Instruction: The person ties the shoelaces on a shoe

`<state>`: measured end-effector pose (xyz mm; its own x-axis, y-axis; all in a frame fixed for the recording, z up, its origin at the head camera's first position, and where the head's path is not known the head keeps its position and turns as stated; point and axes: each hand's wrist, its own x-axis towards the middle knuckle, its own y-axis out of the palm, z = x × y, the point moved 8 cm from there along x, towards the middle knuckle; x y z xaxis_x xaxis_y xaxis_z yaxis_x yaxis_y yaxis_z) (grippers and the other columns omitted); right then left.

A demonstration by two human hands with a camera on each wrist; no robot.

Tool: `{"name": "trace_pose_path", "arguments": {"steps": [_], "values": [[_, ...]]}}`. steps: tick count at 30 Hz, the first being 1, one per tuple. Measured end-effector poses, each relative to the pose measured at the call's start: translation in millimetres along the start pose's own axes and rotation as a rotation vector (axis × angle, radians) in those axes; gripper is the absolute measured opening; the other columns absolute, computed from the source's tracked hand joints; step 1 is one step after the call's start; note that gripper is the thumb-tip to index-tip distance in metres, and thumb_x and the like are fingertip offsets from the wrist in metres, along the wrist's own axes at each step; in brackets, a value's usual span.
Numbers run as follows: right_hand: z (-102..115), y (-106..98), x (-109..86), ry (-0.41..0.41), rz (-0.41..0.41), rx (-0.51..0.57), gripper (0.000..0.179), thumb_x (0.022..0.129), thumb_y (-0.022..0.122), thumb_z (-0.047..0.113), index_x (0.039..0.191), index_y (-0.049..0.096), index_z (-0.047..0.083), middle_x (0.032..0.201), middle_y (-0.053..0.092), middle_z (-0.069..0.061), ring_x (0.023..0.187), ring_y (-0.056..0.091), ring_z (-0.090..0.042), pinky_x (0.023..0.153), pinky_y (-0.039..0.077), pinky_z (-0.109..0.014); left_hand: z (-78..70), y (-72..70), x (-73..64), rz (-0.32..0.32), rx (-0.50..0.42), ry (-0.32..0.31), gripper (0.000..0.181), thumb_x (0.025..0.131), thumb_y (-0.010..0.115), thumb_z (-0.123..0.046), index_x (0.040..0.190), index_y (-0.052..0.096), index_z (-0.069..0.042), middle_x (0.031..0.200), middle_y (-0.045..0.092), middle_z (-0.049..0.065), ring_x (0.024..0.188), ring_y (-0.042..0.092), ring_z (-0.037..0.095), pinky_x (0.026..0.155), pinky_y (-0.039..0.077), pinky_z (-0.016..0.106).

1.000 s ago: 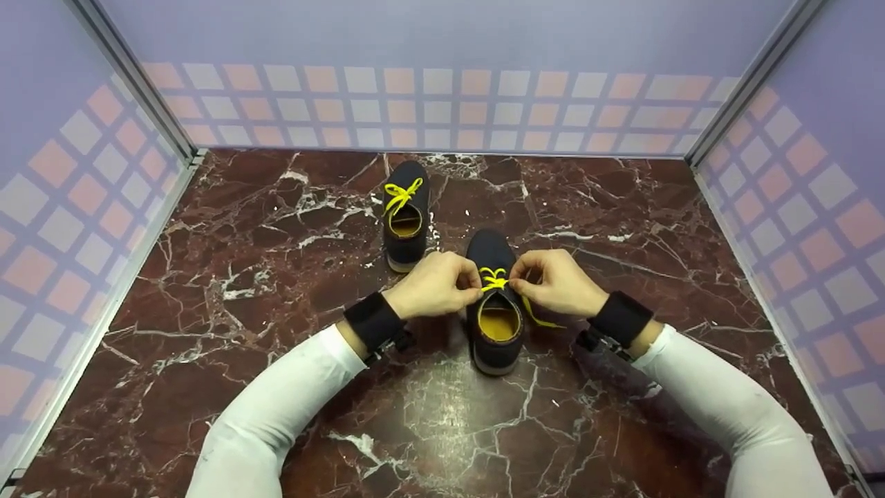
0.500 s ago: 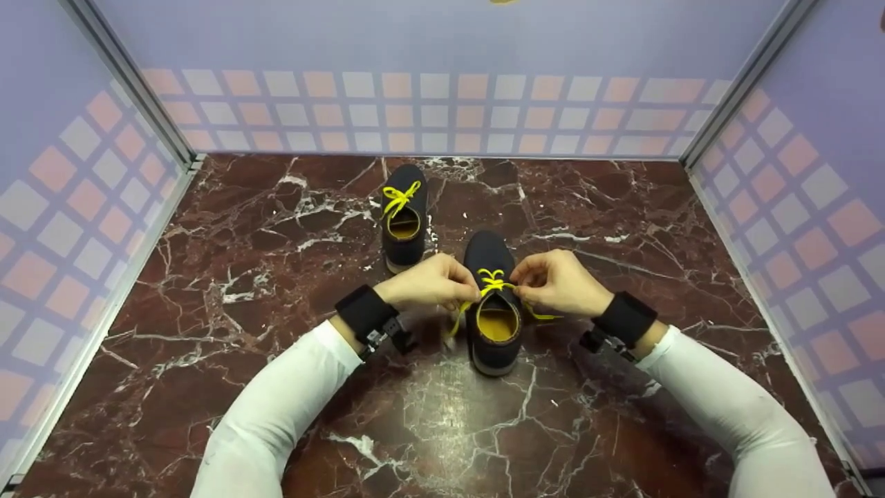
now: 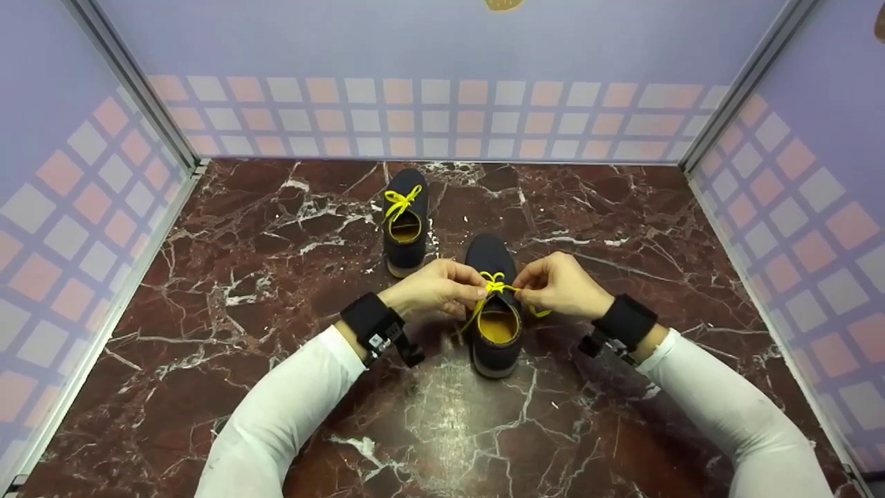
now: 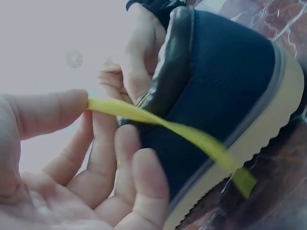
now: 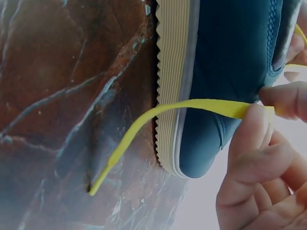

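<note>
A dark shoe [image 3: 496, 361] with a yellow lining stands upright on the floor, toe pointing away. Yellow shoelace [image 3: 495, 284] crosses its upper part, with small loops at the top. On the shoe's left side, my left hand [image 3: 437, 288] pinches one lace end between thumb and finger; in the left wrist view that lace's tail [image 4: 192, 136] runs past the shoe's side. My right hand [image 3: 565, 285] pinches the other end on the right side, its tail [image 5: 139, 125] drooping past the ribbed sole in the right wrist view.
A matching shoe [image 3: 406, 250], its yellow lace tied in a bow [image 3: 402, 199], stands farther back and to the left. Red-brown marbled surface [image 3: 442, 429] lies under both shoes. Lilac panels with a pattern of squares [image 3: 435, 117] close off the back and sides.
Over the last second, a lace tail has come into sight below my left hand. That hand first drew slightly left, then came back toward the lacing. The right hand has shifted only slightly.
</note>
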<state>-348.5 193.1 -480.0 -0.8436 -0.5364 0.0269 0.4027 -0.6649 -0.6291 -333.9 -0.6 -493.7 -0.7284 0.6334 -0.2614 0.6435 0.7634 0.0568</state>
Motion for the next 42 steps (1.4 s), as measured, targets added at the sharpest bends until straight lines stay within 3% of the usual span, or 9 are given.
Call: {"name": "trace_pose_path", "arguments": {"steps": [8, 13, 16, 20, 25, 29, 32, 38, 42], "values": [[-2.5, 2.5, 0.1, 0.02, 0.018, 0.066, 0.008, 0.097, 0.078, 0.003, 0.099, 0.086, 0.001, 0.084, 0.082, -0.022, 0.062, 0.071, -0.009, 0.058, 0.056, -0.018, 4.8, 1.0, 4.2, -0.16, -0.056, 0.089, 0.009, 0.101, 0.078, -0.004, 0.109, 0.081, -0.004, 0.086, 0.074, -0.009, 0.071, 0.059, 0.007, 0.059, 0.047, 0.02], [-3.3, 3.1, 0.4, 0.02, 0.019, 0.067, 0.008, 0.097, 0.078, 0.003, 0.098, 0.086, 0.001, 0.084, 0.082, -0.021, 0.063, 0.074, -0.014, 0.058, 0.057, -0.018, 2.4, 2.3, 4.2, -0.285, -0.04, 0.201, 0.019, 0.099, 0.081, -0.004, 0.115, 0.08, 0.006, 0.082, 0.074, -0.013, 0.063, 0.054, 0.006, 0.056, 0.043, 0.02], [-5.3, 3.7, 0.8, 0.02, 0.017, 0.058, 0.008, 0.097, 0.079, 0.005, 0.099, 0.086, 0.002, 0.085, 0.083, -0.02, 0.064, 0.075, -0.016, 0.058, 0.057, -0.019, 1.8, 4.0, 5.1, -0.326, -0.047, 0.268, 0.018, 0.099, 0.081, -0.002, 0.113, 0.079, 0.009, 0.083, 0.075, -0.013, 0.062, 0.052, 0.004, 0.055, 0.042, 0.018], [-7.0, 4.4, 1.3, 0.026, 0.015, 0.069, 0.007, 0.097, 0.079, 0.005, 0.098, 0.085, 0.001, 0.087, 0.083, -0.02, 0.065, 0.076, -0.017, 0.059, 0.059, -0.019, 1.5, 5.3, 7.2, -0.355, -0.055, 0.322, 0.013, 0.1, 0.08, -0.001, 0.109, 0.079, 0.008, 0.088, 0.08, -0.011, 0.07, 0.062, 0.002, 0.06, 0.045, 0.017], [-9.5, 4.6, 1.5, 0.04, 0.025, 0.087, 0.007, 0.098, 0.079, 0.005, 0.098, 0.084, 0.0, 0.087, 0.083, -0.021, 0.065, 0.076, -0.016, 0.06, 0.06, -0.02, 2.5, 5.1, 8.9, -0.37, -0.055, 0.315, 0.018, 0.102, 0.078, -0.001, 0.116, 0.077, 0.01, 0.091, 0.084, -0.006, 0.07, 0.064, 0.003, 0.058, 0.044, 0.016], [-10.3, 4.9, 0.2, 0.047, 0.074, 0.109, 0.011, 0.102, 0.076, 0.006, 0.099, 0.083, -0.001, 0.089, 0.082, -0.025, 0.064, 0.074, -0.014, 0.06, 0.061, -0.023, 1.6, 6.0, 7.9, -0.366, -0.032, 0.313, 0.027, 0.104, 0.077, -0.003, 0.127, 0.077, 0.012, 0.099, 0.086, 0.002, 0.073, 0.067, 0.0, 0.058, 0.044, 0.016], [-8.8, 5.7, -0.7, 0.037, 0.13, 0.126, 0.017, 0.105, 0.074, 0.008, 0.097, 0.082, -0.004, 0.083, 0.079, -0.025, 0.06, 0.07, -0.012, 0.057, 0.057, -0.021, 0.3, 6.8, 6.7, -0.363, -0.017, 0.324, 0.025, 0.104, 0.077, -0.004, 0.124, 0.079, 0.012, 0.1, 0.087, 0.004, 0.073, 0.065, 0.001, 0.059, 0.044, 0.016], [-0.7, 7.3, -3.4, 0.032, 0.228, 0.201, 0.032, 0.107, 0.073, 0.014, 0.093, 0.075, -0.014, 0.062, 0.066, -0.003, 0.052, 0.06, -0.008, 0.052, 0.038, -0.017, -0.8, 8.2, 6.5, -0.364, -0.028, 0.333, 0.022, 0.104, 0.078, -0.004, 0.118, 0.078, 0.013, 0.093, 0.084, -0.005, 0.076, 0.067, 0.001, 0.064, 0.048, 0.016], [7.1, 2.4, -5.3, 0.046, 0.244, 0.329, 0.029, 0.11, 0.068, 0.014, 0.09, 0.075, -0.006, 0.065, 0.067, 0.005, 0.054, 0.059, -0.003, 0.054, 0.045, -0.018, -1.0, 7.9, 6.8, -0.371, -0.033, 0.336, 0.019, 0.103, 0.079, -0.004, 0.114, 0.079, 0.011, 0.086, 0.079, -0.012, 0.076, 0.067, 0.002, 0.065, 0.049, 0.016]]}}
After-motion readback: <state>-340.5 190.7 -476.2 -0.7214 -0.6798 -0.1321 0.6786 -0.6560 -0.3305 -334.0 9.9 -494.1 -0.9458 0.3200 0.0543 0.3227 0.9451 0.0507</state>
